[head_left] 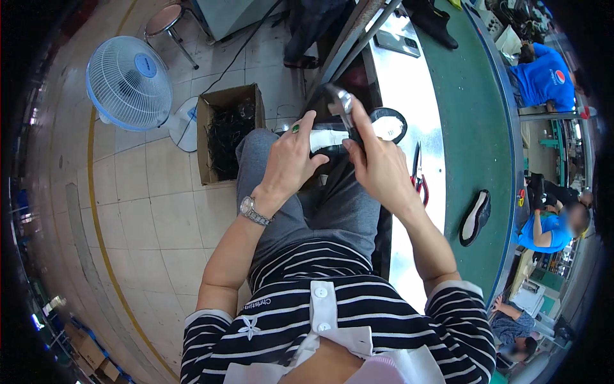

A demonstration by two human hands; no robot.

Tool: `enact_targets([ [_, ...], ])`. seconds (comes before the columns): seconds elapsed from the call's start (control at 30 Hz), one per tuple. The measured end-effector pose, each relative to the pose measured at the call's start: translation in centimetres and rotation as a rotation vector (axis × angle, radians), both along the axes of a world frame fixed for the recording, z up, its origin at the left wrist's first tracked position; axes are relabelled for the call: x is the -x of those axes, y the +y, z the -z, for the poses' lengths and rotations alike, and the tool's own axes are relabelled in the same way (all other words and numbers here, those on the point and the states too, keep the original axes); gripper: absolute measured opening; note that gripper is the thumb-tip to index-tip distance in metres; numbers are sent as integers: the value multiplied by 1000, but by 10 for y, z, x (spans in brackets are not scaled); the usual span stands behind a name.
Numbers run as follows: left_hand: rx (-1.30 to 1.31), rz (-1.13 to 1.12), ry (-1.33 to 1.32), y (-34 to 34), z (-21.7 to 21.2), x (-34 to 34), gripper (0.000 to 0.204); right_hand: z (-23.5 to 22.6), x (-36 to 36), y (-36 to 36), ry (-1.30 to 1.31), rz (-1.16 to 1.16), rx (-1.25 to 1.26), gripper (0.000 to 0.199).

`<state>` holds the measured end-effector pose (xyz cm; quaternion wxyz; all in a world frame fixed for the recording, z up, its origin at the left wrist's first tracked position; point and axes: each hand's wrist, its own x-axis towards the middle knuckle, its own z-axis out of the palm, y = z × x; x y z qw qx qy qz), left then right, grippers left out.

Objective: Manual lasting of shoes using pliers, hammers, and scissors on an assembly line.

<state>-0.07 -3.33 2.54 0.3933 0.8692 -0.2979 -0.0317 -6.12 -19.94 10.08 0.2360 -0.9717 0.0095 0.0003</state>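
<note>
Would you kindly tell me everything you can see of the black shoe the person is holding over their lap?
The black shoe looks like dark leather or a similar material, with a white insole or lining strip showing at its middle. It is held above the grey-trousered lap, beside the shiny metal bench edge. The left hand grips its near side, and the right hand clasps it from the right, fingers reaching up over a glossy part. Its exact shape is hidden by the hands.

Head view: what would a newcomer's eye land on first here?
The two hands at centre: the left hand and right hand grip a black shoe with white stuffing over the lap. Next, the fan on the floor at upper left, beside an open box of dark scraps. Red-handled scissors lie on the bench at right.
</note>
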Motion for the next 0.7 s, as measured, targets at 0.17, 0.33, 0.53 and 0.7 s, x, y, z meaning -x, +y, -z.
enact_targets([
  [0.17, 27, 46, 13, 1, 1, -9, 93, 22, 6, 6, 179, 130, 89, 67],
  [0.33, 186, 278, 251, 18, 1, -29, 111, -5, 9, -27, 136, 125, 55, 55],
  [0.53, 507, -16, 793, 23, 27, 25, 124, 24, 57, -53, 265, 245, 99, 56],
  [0.7, 785, -65, 1454, 9, 37, 49, 109, 9, 88, -22, 337, 306, -391, 47],
])
